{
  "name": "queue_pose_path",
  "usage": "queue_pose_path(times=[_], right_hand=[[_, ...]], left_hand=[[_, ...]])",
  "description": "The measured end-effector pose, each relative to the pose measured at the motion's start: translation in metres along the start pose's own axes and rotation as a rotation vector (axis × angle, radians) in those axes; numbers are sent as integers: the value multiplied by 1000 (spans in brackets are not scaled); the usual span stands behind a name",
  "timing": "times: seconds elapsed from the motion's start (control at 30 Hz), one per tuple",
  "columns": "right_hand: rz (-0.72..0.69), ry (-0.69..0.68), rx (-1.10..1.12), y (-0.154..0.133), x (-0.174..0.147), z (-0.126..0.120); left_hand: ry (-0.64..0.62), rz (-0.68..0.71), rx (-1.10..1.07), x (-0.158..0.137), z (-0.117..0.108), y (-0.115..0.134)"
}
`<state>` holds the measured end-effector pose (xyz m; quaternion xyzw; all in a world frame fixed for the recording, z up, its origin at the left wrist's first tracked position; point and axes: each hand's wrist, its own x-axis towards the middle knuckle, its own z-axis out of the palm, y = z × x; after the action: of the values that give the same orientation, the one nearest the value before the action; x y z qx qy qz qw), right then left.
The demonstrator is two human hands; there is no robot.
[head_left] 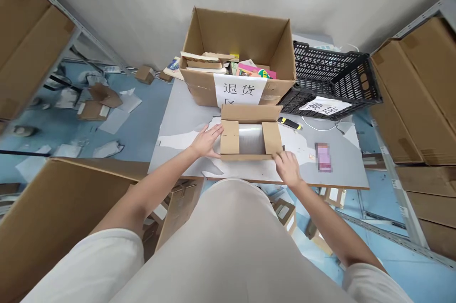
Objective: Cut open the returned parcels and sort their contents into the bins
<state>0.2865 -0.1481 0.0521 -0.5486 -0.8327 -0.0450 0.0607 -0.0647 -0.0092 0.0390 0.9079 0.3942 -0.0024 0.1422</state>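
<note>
Carton of brown cardboard [230, 137], small and rectangular, lies on our grey rectangular table [181, 109]. Our left hand [207, 140], spread open, rests against its left side. Our right hand [288, 168], half-curled, touches its near right corner; we cannot tell whether it grips.

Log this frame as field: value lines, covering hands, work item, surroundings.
work_item: small carton on table; end flaps folded in with a gap between, far long flap raised
left_hand: left hand against carton's left side
right_hand: right hand at its near right corner
cutter: black-and-yellow utility knife by its far right corner
behind: large open carton holding books
behind_right: black crate with paper sign
unclear: pink item, pixelated
</note>
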Motion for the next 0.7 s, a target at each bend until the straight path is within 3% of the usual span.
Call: queue_pose_path(times=[0.1, 0.27, 0.4, 0.57, 0.63, 0.7], right_hand=[[-130, -49, 22, -10, -33, 15], [-69, -237, -39, -30, -54, 42], [-61, -306, 16, -18, -46, 27], [-13, -419, 186, 17, 11, -34], [-65, -469, 151, 19, 50, -50], [-173, -532, 87, 9, 88, -55]], left_hand=[[20, 2, -5, -1, 4, 4], [0, -8, 1, -6, 8, 9], [-59, -22, 46, -9, -7, 14], [34, -22, 28, -1, -29, 47], [72, 58, 3, 15, -31, 71], [10, 167, 10, 35, -27, 96]])
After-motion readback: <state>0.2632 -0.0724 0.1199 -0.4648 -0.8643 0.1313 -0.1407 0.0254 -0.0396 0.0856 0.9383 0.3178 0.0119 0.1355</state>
